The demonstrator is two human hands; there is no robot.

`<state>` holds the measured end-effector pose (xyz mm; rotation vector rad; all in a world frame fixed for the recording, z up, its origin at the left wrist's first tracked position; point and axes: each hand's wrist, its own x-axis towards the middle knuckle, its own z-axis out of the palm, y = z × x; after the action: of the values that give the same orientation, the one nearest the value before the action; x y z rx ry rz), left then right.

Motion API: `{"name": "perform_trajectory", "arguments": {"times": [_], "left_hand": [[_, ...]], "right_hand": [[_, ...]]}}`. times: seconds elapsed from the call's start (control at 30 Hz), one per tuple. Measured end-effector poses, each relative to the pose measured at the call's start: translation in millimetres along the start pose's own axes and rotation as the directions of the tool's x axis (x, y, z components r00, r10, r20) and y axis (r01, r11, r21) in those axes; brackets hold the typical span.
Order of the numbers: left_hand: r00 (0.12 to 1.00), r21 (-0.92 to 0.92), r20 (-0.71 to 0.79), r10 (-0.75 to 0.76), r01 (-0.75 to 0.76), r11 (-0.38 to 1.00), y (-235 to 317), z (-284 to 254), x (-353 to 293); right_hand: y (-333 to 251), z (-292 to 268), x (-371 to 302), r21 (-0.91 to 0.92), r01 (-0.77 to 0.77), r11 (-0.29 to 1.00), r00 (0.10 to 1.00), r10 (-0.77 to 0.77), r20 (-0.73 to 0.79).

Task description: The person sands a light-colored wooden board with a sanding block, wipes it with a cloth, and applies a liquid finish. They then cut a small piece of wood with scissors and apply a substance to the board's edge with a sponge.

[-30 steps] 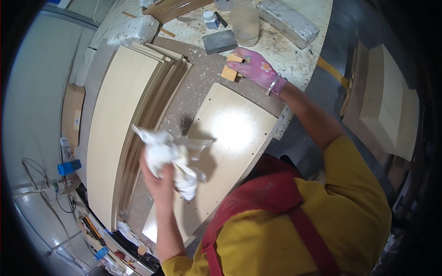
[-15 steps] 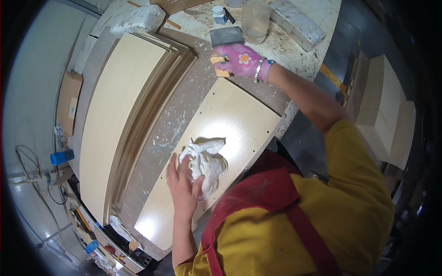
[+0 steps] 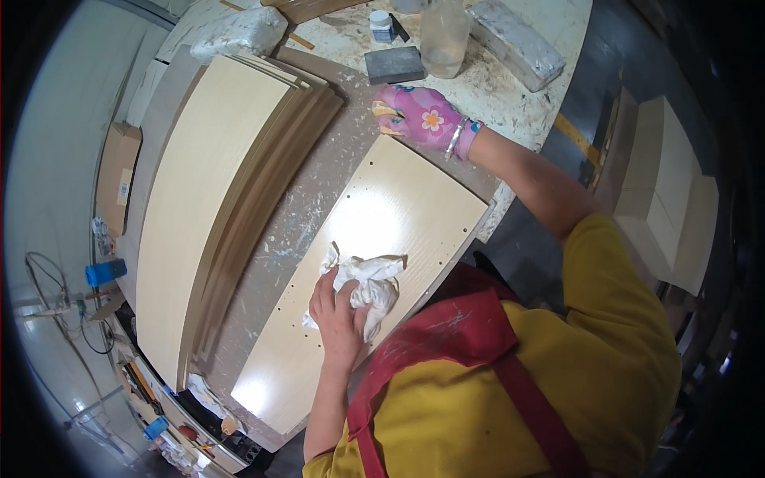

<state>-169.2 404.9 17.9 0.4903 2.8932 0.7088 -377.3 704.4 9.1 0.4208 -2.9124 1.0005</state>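
Note:
A pale wood panel point(image 3: 418, 187) with small holes along its edges lies at a slant in front of me. My bare left hand point(image 3: 339, 315) presses a crumpled white rag point(image 3: 376, 293) onto its middle, fingers bent into the cloth. At the panel's far end, my right hand point(image 3: 422, 118) wears a pink flowered glove. Its fingers are closed round a small tan block point(image 3: 388, 121), which is mostly covered by the glove, at the panel's far edge.
Left of the panel rises a stack of curved wood boards point(image 3: 207, 159) on the paint-spotted bench point(image 3: 279, 235). Farther back are a grey block point(image 3: 394, 64), a clear plastic bottle point(image 3: 445, 44), a small white jar point(image 3: 382, 28) and a plastic-wrapped bar point(image 3: 518, 44). Cardboard point(image 3: 657, 191) stands at right.
My left hand and the rag have slid slightly right across the panel, and the rag's folds have changed. My right hand has shifted a little right and nearer, its fingers covering more of the block.

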Motion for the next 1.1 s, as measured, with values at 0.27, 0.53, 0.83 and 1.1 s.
{"name": "perform_trajectory", "arguments": {"times": [0.27, 0.53, 0.83, 1.1], "left_hand": [[0.999, -0.115, -0.04, -0.023, 0.019, 0.993, -5.6, -2.2, -0.8], [0.994, 0.0, -0.107, -0.027, 0.027, 1.0, -12.5, -11.6, -2.6], [0.99, -0.018, -0.141, -0.028, 0.026, 1.0, -27.8, 12.4, -7.4], [0.985, -0.02, -0.169, -0.026, 0.023, 1.0, -27.0, 14.0, -8.1]], "right_hand": [[10.9, 6.5, 9.2, 0.037, -0.026, 0.999, 0.997, 0.029, -0.067], [4.4, -7.2, -1.8, 0.063, -0.121, 0.991, 0.993, 0.122, -0.004], [0.9, -0.5, -13.4, 0.162, -0.224, 0.961, 0.969, 0.238, -0.07], [-16.4, 18.3, -13.8, 0.134, -0.326, 0.936, 0.925, 0.345, -0.161]]}}
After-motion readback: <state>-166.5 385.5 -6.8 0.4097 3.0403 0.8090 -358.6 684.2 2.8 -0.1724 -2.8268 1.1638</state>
